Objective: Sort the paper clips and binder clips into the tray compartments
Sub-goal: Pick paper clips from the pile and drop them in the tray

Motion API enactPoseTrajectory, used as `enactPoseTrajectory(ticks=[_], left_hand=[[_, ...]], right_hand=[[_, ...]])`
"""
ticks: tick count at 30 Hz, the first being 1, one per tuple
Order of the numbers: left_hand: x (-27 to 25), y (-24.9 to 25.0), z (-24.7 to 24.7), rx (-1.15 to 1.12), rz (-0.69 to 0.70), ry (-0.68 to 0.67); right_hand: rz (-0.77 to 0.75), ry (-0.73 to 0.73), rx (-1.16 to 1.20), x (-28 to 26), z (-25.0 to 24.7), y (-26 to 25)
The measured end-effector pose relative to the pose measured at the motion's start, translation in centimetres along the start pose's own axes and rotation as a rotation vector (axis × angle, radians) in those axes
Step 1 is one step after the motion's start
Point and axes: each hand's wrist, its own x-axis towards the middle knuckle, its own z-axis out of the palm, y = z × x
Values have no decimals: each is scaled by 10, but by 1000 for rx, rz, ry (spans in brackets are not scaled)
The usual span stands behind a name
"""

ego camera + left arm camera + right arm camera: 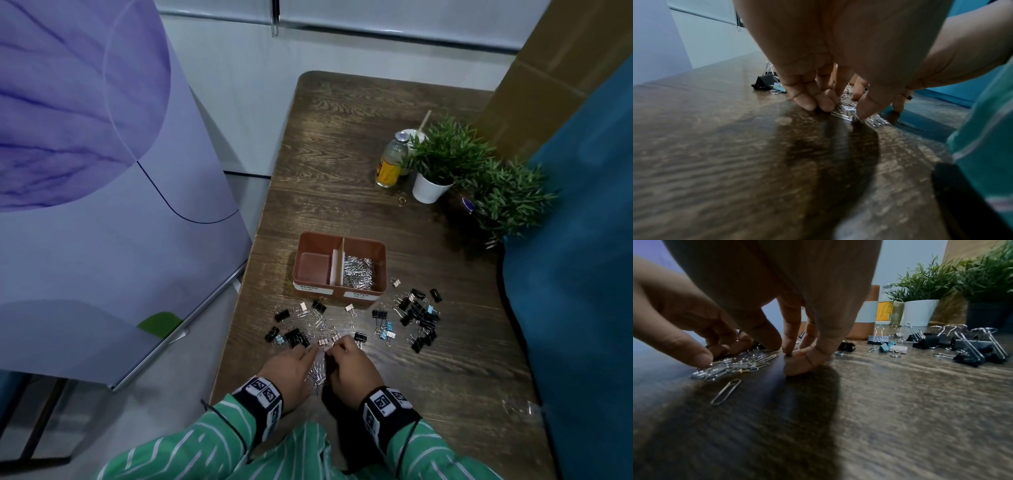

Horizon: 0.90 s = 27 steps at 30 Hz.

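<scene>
A brown two-compartment tray [383, 265] stands mid-table; its right compartment holds silver paper clips [358, 270] and its left compartment looks empty. Black, blue and white binder clips [419, 320] lie scattered in front of the tray, with several loose paper clips among them. Near the table's front edge a small pile of paper clips [317, 374] [846, 111] [729, 368] lies between both hands. My left hand [295, 364] [840, 108] curls its fingers and thumb round the pile. Beside the pile, my right hand [350, 364] [785, 352] rests curled fingertips on the wood. One paper clip [726, 391] lies apart.
At the back right stand a glass bottle [390, 161], a white-potted plant [442, 161] and a darker-potted plant [507, 198]. A blue fabric surface [582, 274] borders the right edge. A purple panel [102, 171] stands beyond the left edge.
</scene>
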Motion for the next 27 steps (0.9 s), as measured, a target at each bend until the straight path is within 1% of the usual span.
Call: enactPoseTrajectory(ticks=[4, 7, 13, 18, 23, 27], left_hand=[[0, 0, -4, -41, -4, -22], [2, 1, -9, -54, -5, -23], [-9, -5, -6, -36, 81, 18], [-11, -10, -3, -72, 94, 6], [-5, -6, -11, -49, 91, -13], [0, -1, -19, -15, 102, -18]], right_hand=[[-22, 32, 1, 5, -1, 0], [-38, 31, -1, 5, -4, 3], [-75, 0, -59, 4, -4, 4], [-104, 34, -45, 5, -2, 3], [-129, -25, -77, 9, 2, 8], [-173, -17, -62, 1, 3, 15]])
